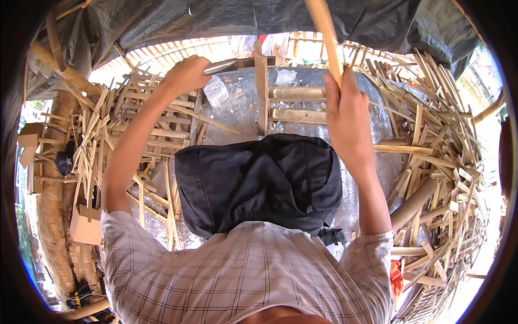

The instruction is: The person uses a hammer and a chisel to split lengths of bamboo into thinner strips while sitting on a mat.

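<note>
Left hand gripped a knife across a bamboo slat. Right hand clenched a wooden stick. The slat seemed unsplit

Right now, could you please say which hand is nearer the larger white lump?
Left: the left hand is up-left of the white lump; the right hand is farther, to its right.
</note>
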{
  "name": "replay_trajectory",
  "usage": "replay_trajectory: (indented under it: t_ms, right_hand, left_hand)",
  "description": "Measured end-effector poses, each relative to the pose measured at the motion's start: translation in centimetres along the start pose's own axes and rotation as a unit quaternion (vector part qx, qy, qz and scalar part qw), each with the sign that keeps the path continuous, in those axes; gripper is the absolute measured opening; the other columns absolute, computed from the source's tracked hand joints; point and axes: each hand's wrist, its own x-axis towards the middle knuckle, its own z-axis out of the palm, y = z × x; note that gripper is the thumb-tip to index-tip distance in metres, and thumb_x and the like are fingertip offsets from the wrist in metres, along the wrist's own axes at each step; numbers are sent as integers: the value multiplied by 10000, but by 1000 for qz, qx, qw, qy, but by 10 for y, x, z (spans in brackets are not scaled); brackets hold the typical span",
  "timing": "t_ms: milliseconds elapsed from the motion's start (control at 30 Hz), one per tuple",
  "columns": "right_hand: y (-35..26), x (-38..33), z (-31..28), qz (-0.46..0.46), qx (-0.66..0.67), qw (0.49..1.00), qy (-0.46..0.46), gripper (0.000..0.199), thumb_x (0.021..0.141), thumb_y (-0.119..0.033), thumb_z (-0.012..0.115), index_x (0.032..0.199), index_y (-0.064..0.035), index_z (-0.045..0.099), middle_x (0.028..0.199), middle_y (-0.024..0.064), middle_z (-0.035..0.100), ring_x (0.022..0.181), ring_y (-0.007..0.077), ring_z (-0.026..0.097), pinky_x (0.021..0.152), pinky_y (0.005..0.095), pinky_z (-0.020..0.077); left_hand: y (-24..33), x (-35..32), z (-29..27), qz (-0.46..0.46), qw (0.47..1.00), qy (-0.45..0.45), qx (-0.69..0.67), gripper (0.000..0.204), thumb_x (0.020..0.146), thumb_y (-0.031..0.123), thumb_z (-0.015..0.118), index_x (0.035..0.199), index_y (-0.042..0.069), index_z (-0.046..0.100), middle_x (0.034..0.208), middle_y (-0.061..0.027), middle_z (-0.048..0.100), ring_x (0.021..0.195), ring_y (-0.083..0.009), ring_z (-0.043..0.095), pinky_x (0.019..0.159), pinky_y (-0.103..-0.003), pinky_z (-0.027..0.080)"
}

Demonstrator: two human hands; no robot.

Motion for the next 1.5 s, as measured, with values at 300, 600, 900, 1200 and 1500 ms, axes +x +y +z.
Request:
replay_trajectory:
  t_ms: [300, 600, 900, 1200, 1500]
  right_hand:
    - [17, 9, -6, -67, -45, 993, -86, 294, 1049, -219, 551, 1028, 59, 457, 619, 275, 554, 671, 536, 571, 600, 548, 427]
    - [55, 3, 5, -70, -86, 989, -99, 299, 1052, -238, 537, 1078, 53, 478, 701, 314, 573, 736, 528, 558, 657, 603, 400]
    - [101, 8, 17, -101, -77, 991, -50, 228, 1040, -164, 548, 991, 49, 484, 708, 311, 595, 725, 547, 568, 618, 629, 393]
    - [116, 3, 32, -192, -115, 974, -43, 222, 1026, -183, 558, 1046, 33, 512, 807, 313, 597, 798, 488, 595, 692, 566, 463]
    - [198, -70, 140, 79, 193, 969, -130, 291, 1007, -226, 621, 883, 23, 536, 642, 239, 598, 600, 437, 631, 523, 464, 467]
  left_hand:
    - [-1, -8, 4, -23, 999, -21, -10, 310, 868, 204, 720, 1078, -20, 678, 998, -243, 680, 964, -399, 681, 828, -472, 531]
    - [23, 4, 0, 7, 999, -35, 14, 290, 882, 215, 715, 1054, -11, 661, 1015, -223, 669, 964, -395, 667, 821, -470, 522]
    - [35, 16, 0, 3, 1000, -26, -3, 290, 841, 137, 703, 1080, -27, 690, 1083, -251, 677, 1077, -391, 644, 908, -443, 508]
    - [29, 20, 0, 17, 1000, 18, 0, 337, 864, 181, 706, 1096, -58, 653, 1014, -259, 685, 981, -395, 678, 834, -463, 518]
    - [4, 6, 3, -70, 990, -91, -76, 435, 865, 307, 764, 1039, -67, 627, 807, -155, 682, 653, -231, 646, 558, -365, 487]
